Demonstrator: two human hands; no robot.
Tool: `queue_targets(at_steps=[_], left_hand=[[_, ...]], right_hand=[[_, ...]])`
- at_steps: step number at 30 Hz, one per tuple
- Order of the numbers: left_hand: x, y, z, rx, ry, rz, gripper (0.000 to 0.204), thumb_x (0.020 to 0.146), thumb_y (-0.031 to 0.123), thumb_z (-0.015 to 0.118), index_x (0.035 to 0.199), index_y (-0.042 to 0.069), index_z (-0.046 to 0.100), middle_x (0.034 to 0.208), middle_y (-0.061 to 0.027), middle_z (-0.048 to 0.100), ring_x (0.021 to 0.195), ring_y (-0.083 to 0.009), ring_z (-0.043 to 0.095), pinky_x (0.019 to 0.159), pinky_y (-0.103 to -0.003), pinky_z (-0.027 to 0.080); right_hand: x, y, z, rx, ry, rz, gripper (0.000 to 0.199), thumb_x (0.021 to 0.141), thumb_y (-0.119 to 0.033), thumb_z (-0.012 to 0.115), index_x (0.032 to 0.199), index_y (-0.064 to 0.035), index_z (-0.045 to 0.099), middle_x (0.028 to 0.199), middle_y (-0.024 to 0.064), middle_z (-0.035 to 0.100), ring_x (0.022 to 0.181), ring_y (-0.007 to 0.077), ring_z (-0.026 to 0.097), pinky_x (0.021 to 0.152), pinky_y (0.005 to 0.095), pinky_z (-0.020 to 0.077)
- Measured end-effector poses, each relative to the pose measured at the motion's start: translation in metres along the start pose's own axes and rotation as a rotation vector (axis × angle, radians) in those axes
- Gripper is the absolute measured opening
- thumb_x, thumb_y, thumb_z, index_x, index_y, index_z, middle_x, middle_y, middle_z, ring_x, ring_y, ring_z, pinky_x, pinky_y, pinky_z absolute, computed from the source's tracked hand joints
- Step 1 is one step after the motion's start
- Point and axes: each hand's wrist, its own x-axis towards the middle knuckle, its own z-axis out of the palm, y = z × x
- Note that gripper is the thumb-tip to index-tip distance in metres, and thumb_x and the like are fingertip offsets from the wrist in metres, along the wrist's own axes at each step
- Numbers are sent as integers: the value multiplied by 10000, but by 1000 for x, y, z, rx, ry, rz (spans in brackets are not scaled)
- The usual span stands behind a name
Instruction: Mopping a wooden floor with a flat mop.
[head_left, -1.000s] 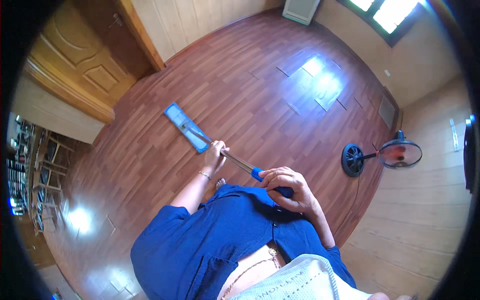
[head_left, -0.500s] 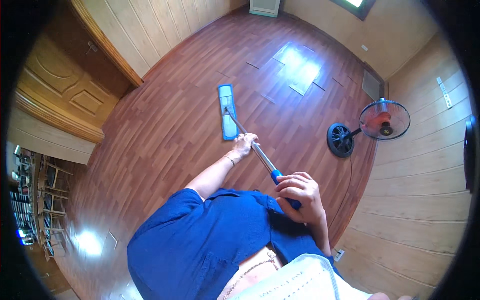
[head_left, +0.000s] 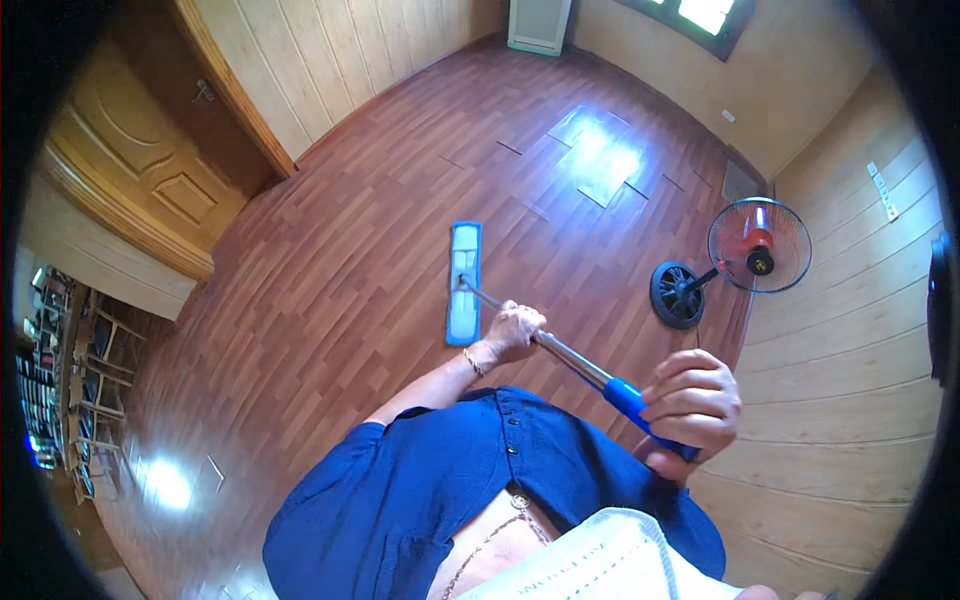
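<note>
A flat mop with a blue-edged, pale rectangular head lies on the wood floor in front of me. Its metal pole slants up to the right toward my body. My left hand, with a bracelet at the wrist, is wrapped round the pole a little above the head. Farther up, my right hand closes round the blue grip at the pole's top end. The grip's tip shows just below my right fingers.
A standing fan with a round black base is on the right by the panelled wall. A wooden door is at the left, chairs at the lower left. A white cabinet stands at the far wall. Several floor planks have dark gaps.
The mop head has come nearer to me and slightly right. My right hand has swung out to the right with the grip, and my left hand has shifted right and nearer.
</note>
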Motion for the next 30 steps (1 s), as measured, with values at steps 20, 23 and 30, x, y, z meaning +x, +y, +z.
queue_targets(at_steps=[20, 23, 30], left_hand=[[-316, 9, -90, 258, 356, -673, 281, 737, 206, 697, 575, 80, 504, 648, -140, 564, 674, -342, 580, 634, -446, 454], [-375, 21, -84, 337, 352, -817, 270, 748, 231, 695, 602, 73, 531, 685, -158, 579, 708, -354, 581, 658, -457, 457], [-467, 88, -46, 393, 421, -994, 280, 768, 249, 684, 615, 74, 526, 689, -149, 567, 722, -346, 561, 669, -451, 435]], right_hand=[[5, -52, 198, 882, -299, 95, 176, 847, -251, 659, 790, -89, 618, 825, 71, 654, 788, 286, 635, 741, 402, 463], [-5, -69, 227, 946, -365, 82, 182, 862, -251, 656, 812, -79, 621, 820, 67, 664, 885, 290, 663, 800, 404, 467], [-40, -108, 255, 1138, -620, 184, 190, 841, -242, 652, 847, -52, 657, 915, 119, 682, 959, 281, 635, 868, 411, 454]])
